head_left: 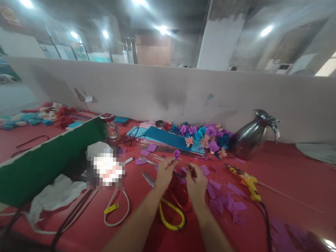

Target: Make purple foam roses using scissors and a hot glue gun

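Note:
In my left hand (165, 173) a small purple flower (177, 154), seemingly paper, is pinched so that its bloom stands above the fingertips. My right hand (196, 181) is close beside it, fingers curled together; what they grip, if anything, is too small to make out. Beneath my wrists lies a pair of scissors with yellow handles (173, 226), its blades pointing away to the left. A red loop, perhaps another handle, shows between my forearms. Purple cut pieces (228, 204) are scattered to the right of my right hand.
A yellow glue gun (250, 183) with a lit orange spot lies to the right, its cord running forward. Behind are finished flowers (207, 136), blue sheets (169, 138), a metal jug (250, 138) and a glass jar (110, 127). A green panel (51, 160) borders the left.

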A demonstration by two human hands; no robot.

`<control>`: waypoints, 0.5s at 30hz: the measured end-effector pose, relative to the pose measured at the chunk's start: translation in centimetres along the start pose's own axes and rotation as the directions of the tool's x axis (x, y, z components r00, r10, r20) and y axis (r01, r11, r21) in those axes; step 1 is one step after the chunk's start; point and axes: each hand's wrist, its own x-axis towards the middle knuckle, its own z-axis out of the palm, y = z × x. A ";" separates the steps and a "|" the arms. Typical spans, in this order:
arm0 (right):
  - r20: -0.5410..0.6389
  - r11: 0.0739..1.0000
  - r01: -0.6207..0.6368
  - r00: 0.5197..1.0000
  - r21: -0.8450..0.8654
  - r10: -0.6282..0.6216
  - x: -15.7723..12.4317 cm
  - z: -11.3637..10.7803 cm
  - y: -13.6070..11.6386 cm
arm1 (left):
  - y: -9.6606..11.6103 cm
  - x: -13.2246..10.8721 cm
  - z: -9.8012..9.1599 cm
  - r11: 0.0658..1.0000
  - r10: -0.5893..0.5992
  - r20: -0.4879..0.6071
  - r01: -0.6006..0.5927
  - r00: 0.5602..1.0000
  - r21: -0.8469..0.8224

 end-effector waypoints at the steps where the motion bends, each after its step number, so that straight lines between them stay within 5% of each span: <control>1: 0.019 1.000 0.020 1.000 -0.002 -0.020 -0.3 -0.2 -0.1 | 0.3 -0.1 0.0 1.000 -0.001 0.008 0.001 1.000 -0.005; 7: 0.073 0.998 0.058 0.995 0.037 -0.061 -2.1 -1.3 -0.8 | 1.6 -1.1 0.6 0.993 -0.054 -0.021 0.051 0.998 -0.110; 15: 0.121 0.996 0.008 0.992 0.084 -0.018 -2.2 -0.9 -0.9 | 0.8 -2.7 0.7 0.978 -0.100 0.045 0.106 0.994 -0.182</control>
